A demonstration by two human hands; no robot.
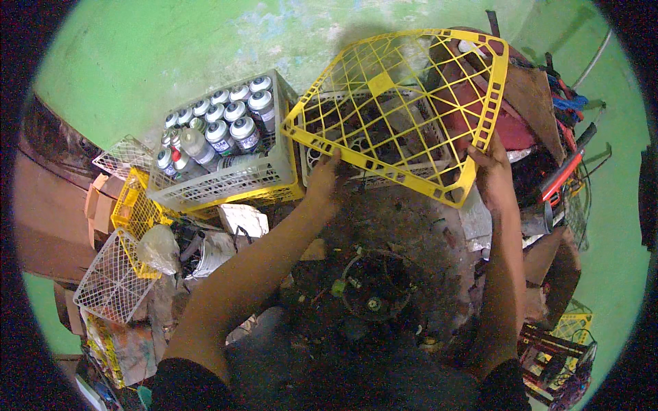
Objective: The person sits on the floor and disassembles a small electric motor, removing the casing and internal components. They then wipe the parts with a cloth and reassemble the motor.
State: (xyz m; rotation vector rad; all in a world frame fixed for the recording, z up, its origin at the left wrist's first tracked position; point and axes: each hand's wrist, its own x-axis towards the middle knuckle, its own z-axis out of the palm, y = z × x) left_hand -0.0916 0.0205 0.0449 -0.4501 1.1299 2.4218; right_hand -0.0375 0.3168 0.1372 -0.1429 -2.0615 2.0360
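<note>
Both my hands hold a yellow plastic lattice crate point(379, 84), tilted up in front of me; whether it has deep sides is hard to tell. My left hand point(325, 182) grips its near rim toward the left, fingers partly hidden behind it. Around the near right corner closes my right hand point(491, 170), thumb on the rim. Behind and below the lattice, a grey crate point(447, 147) with dark jumbled things shows through the openings. To the left of it, a grey crate point(284, 156) full of spray cans point(218, 137) rests on a yellow crate point(291, 192).
Small crates point(110, 281) and a clear plastic bag point(159, 248) lie at the left beside cardboard point(51, 212). At the right are a red-orange tool point(563, 175) and more cardboard point(554, 264). A round dark container point(375, 288) and scattered debris occupy the floor before me.
</note>
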